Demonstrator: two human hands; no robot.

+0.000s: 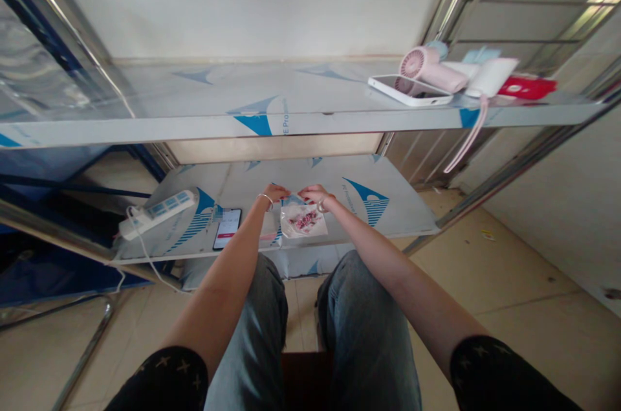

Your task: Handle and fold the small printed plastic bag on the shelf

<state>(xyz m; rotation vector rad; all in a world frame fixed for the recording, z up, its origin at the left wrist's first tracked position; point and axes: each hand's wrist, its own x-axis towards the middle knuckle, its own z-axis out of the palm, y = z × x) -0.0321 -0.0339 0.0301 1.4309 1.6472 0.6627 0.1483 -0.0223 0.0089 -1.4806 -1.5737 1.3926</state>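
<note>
A small clear plastic bag (304, 222) with pink and red pieces inside lies on the lower metal shelf (398, 217) in front of my knees. My left hand (275, 193) pinches the bag's top edge at its left corner. My right hand (315, 195) pinches the same edge at the right corner. Both hands have their fingers pressed together on the bag. A bracelet is on my left wrist and a ring on my right hand.
A phone (228, 228) with a lit screen lies left of the bag, and a white power strip (158, 212) farther left. On the upper shelf (242, 120) at the right sit a pink hair dryer (431, 70), a white tablet (409, 89) and a red item (528, 87).
</note>
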